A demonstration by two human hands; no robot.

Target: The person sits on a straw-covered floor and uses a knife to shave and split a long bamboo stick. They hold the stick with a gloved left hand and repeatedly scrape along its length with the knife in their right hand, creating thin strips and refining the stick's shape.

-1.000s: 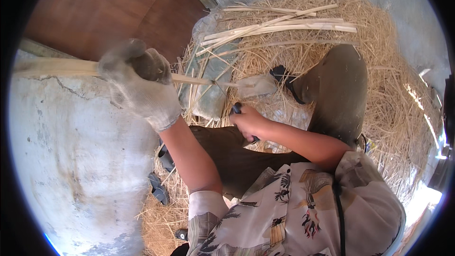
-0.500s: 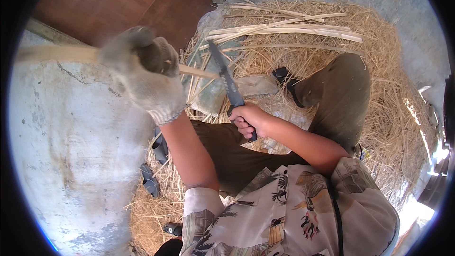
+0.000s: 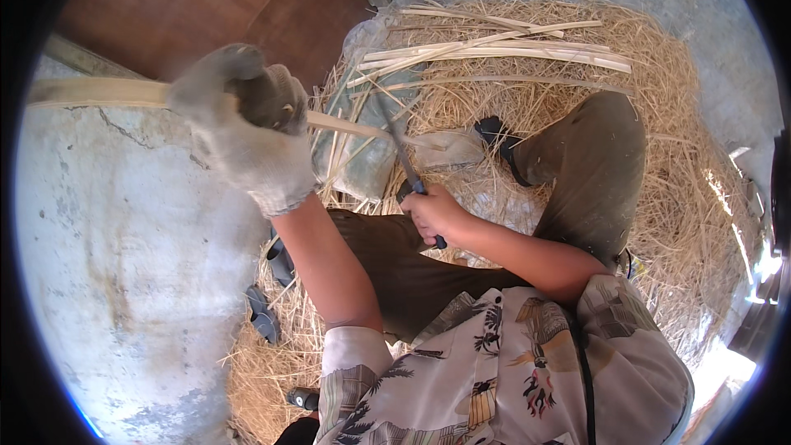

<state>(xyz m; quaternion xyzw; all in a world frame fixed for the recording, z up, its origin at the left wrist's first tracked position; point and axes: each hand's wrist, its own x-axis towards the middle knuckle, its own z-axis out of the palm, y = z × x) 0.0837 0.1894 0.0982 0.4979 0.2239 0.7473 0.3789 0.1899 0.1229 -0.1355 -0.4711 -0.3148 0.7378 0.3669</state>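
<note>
Wrapped in a pale knit work glove, my left hand [image 3: 247, 128] is closed around a long bamboo strip [image 3: 99, 92]. One part of the strip runs out to the left past the wall, and a shorter end sticks out to the right of the glove. My bare right hand [image 3: 437, 214] grips the dark handle of a knife [image 3: 402, 155]. Its blade points up and away from me, seen nearly edge-on and somewhat blurred, close to the strip's right end. Whether blade and strip touch, I cannot tell.
Several split bamboo strips [image 3: 503, 51] lie on a heap of shavings [image 3: 667, 140] at the far side. A greenish sack [image 3: 362, 169] lies before me. The pale wall [image 3: 132, 264] stands close on the left, below a brown panel [image 3: 206, 8]. Dark footwear [image 3: 262, 313] rests at lower left.
The knife has turned in my right hand, so its blade now shows thin instead of broadside. My left hand and the strip have shifted very slightly left.
</note>
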